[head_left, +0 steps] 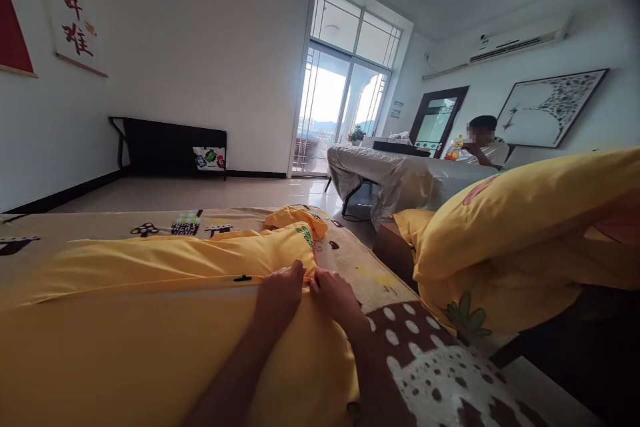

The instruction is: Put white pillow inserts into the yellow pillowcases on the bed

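Note:
A large yellow pillowcase (165,340) spreads across the bed in front of me, with a seam or opening edge running across it. A small dark mark or piece (243,278) shows on that edge, left of my hands. My left hand (281,290) pinches the fabric at the right end of the edge. Close beside it, almost touching, my right hand (334,292) is closed on the same fabric. A green leaf print and a thin red strip show just beyond my fingers. What lies under my fingertips is hidden.
Under the pillowcase is a patterned blanket (415,330). More yellow bedding (500,240) is piled at the right. Beyond stand a plastic-covered table (395,170) and a seated person (483,140) with an orange bottle (455,149). A black folded frame (165,147) leans by the wall.

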A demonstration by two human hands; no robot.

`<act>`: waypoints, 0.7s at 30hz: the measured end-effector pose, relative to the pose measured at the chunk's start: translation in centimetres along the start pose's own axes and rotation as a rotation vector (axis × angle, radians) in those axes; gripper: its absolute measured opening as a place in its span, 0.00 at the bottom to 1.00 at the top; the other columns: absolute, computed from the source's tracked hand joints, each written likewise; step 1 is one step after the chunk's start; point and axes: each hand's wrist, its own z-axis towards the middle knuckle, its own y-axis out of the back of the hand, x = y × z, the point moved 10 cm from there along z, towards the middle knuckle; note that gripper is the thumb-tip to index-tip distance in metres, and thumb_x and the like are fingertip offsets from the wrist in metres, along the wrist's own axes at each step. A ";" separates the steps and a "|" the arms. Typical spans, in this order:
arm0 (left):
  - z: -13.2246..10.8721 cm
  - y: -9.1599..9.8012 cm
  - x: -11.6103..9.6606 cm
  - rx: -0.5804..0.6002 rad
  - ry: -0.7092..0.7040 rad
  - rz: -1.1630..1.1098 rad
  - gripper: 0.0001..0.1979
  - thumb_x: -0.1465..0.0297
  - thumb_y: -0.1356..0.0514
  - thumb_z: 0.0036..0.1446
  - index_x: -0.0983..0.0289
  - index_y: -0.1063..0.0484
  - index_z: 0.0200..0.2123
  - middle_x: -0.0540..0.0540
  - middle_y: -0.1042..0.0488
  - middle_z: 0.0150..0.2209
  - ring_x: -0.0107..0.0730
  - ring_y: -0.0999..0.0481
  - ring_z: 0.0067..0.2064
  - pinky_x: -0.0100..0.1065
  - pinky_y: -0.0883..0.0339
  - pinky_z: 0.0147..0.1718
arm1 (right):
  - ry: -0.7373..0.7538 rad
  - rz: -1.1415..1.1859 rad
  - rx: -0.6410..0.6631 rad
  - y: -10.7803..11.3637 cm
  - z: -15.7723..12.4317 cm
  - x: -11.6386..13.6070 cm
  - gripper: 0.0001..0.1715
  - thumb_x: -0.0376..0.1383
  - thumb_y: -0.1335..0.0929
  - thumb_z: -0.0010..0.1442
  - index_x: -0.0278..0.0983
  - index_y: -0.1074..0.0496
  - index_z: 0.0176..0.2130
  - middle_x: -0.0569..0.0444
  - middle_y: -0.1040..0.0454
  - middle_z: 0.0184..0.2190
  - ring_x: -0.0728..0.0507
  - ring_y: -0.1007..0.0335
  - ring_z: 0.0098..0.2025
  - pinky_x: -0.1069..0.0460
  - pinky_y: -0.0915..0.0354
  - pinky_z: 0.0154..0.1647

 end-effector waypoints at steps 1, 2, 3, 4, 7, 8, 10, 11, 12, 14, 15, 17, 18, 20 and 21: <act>0.0 0.1 0.0 0.001 0.004 -0.002 0.15 0.66 0.59 0.66 0.60 0.35 0.35 0.52 0.24 0.28 0.36 0.23 0.33 0.32 0.50 0.24 | 0.007 -0.013 0.008 -0.1 -0.1 0.2 0.14 0.35 0.42 0.63 0.36 0.29 0.37 0.47 0.24 0.38 0.43 0.28 0.39 0.52 0.44 0.33; 0.0 0.1 0.0 0.002 0.007 -0.003 0.15 0.65 0.59 0.66 0.60 0.35 0.35 0.52 0.24 0.28 0.36 0.23 0.32 0.32 0.50 0.24 | 0.007 -0.022 0.007 0.0 -0.2 0.2 0.14 0.35 0.42 0.63 0.36 0.29 0.38 0.46 0.24 0.38 0.42 0.28 0.39 0.52 0.44 0.32; 0.0 0.1 0.0 0.003 0.009 -0.004 0.15 0.65 0.59 0.66 0.61 0.35 0.35 0.52 0.25 0.28 0.36 0.23 0.32 0.32 0.50 0.24 | -0.003 -0.027 -0.001 0.1 -0.3 0.2 0.14 0.35 0.42 0.62 0.36 0.29 0.38 0.46 0.24 0.38 0.42 0.28 0.39 0.52 0.44 0.32; -0.1 0.1 0.0 0.003 0.009 -0.003 0.15 0.65 0.59 0.66 0.61 0.35 0.35 0.53 0.25 0.28 0.36 0.23 0.32 0.32 0.50 0.24 | -0.020 -0.029 -0.014 0.2 -0.4 0.1 0.13 0.35 0.41 0.61 0.36 0.29 0.38 0.47 0.24 0.38 0.41 0.28 0.39 0.52 0.44 0.32; -0.2 -0.1 -0.1 0.009 -0.001 -0.002 0.15 0.66 0.59 0.66 0.61 0.35 0.36 0.53 0.25 0.29 0.37 0.23 0.33 0.33 0.49 0.25 | -0.062 -0.028 -0.058 0.8 -0.6 -0.3 0.11 0.35 0.39 0.60 0.38 0.29 0.38 0.48 0.24 0.38 0.41 0.28 0.40 0.52 0.43 0.33; -0.2 -0.2 -0.2 0.010 -0.006 -0.003 0.14 0.66 0.59 0.65 0.61 0.35 0.36 0.53 0.25 0.29 0.37 0.24 0.33 0.33 0.49 0.25 | -0.068 -0.025 -0.073 1.0 -0.6 -0.4 0.10 0.35 0.39 0.60 0.38 0.29 0.37 0.48 0.24 0.38 0.42 0.29 0.40 0.52 0.43 0.33; -0.3 -0.2 -0.3 0.011 -0.015 -0.009 0.14 0.66 0.59 0.65 0.61 0.35 0.35 0.53 0.25 0.30 0.36 0.24 0.33 0.33 0.47 0.26 | -0.075 -0.017 -0.121 1.5 -0.7 -0.4 0.10 0.35 0.39 0.60 0.37 0.29 0.36 0.47 0.24 0.37 0.42 0.29 0.39 0.52 0.43 0.34; -0.3 -0.1 -0.4 0.010 -0.021 -0.015 0.15 0.66 0.59 0.65 0.61 0.35 0.35 0.53 0.25 0.31 0.35 0.24 0.34 0.33 0.45 0.27 | -0.073 -0.010 -0.160 1.9 -0.7 -0.3 0.10 0.35 0.39 0.60 0.36 0.29 0.35 0.46 0.24 0.36 0.42 0.29 0.38 0.51 0.42 0.34; -0.3 0.1 -0.4 0.009 -0.029 -0.021 0.14 0.66 0.58 0.65 0.61 0.35 0.35 0.52 0.25 0.31 0.34 0.25 0.35 0.32 0.44 0.28 | -0.049 0.012 -0.205 2.3 -0.7 0.0 0.10 0.34 0.39 0.60 0.35 0.29 0.34 0.46 0.25 0.35 0.42 0.30 0.38 0.51 0.42 0.35; -0.3 0.8 -0.5 0.014 -0.063 -0.029 0.11 0.67 0.55 0.63 0.61 0.35 0.34 0.52 0.26 0.34 0.32 0.26 0.37 0.32 0.41 0.32 | 0.107 0.142 -0.249 2.7 -0.5 1.3 0.09 0.31 0.39 0.58 0.35 0.30 0.32 0.48 0.25 0.34 0.43 0.30 0.37 0.52 0.41 0.36; -0.3 1.2 -0.5 0.021 -0.090 -0.025 0.08 0.69 0.53 0.60 0.61 0.35 0.34 0.52 0.26 0.35 0.32 0.27 0.38 0.32 0.40 0.35 | 0.216 0.247 -0.245 2.7 -0.4 2.0 0.09 0.30 0.39 0.58 0.36 0.30 0.32 0.50 0.26 0.34 0.45 0.31 0.36 0.53 0.41 0.36; -0.3 2.3 -0.2 0.045 -0.157 0.004 0.06 0.73 0.49 0.54 0.61 0.34 0.35 0.54 0.28 0.38 0.34 0.30 0.42 0.33 0.39 0.39 | 0.367 0.462 -0.247 2.8 -0.1 2.2 0.10 0.28 0.39 0.56 0.37 0.29 0.33 0.54 0.26 0.31 0.48 0.32 0.33 0.55 0.40 0.35; -0.4 2.8 0.1 0.060 -0.189 0.028 0.08 0.74 0.48 0.52 0.62 0.33 0.36 0.55 0.28 0.39 0.36 0.31 0.43 0.35 0.39 0.41 | 0.380 0.535 -0.272 3.0 0.2 1.5 0.11 0.28 0.39 0.55 0.37 0.29 0.35 0.54 0.27 0.31 0.48 0.33 0.32 0.55 0.39 0.35; -0.5 4.0 1.4 0.084 -0.228 0.092 0.11 0.76 0.49 0.49 0.63 0.32 0.37 0.57 0.29 0.41 0.40 0.32 0.45 0.39 0.39 0.43 | 0.328 0.588 -0.346 3.0 0.9 -0.4 0.16 0.28 0.37 0.53 0.37 0.29 0.41 0.54 0.27 0.33 0.48 0.34 0.31 0.54 0.38 0.35; -0.5 4.6 2.4 0.095 -0.232 0.124 0.12 0.77 0.50 0.49 0.63 0.32 0.37 0.59 0.29 0.41 0.42 0.32 0.45 0.41 0.39 0.43 | 0.316 0.591 -0.362 2.8 1.2 -0.9 0.19 0.28 0.36 0.51 0.37 0.30 0.45 0.53 0.27 0.36 0.48 0.34 0.31 0.53 0.37 0.36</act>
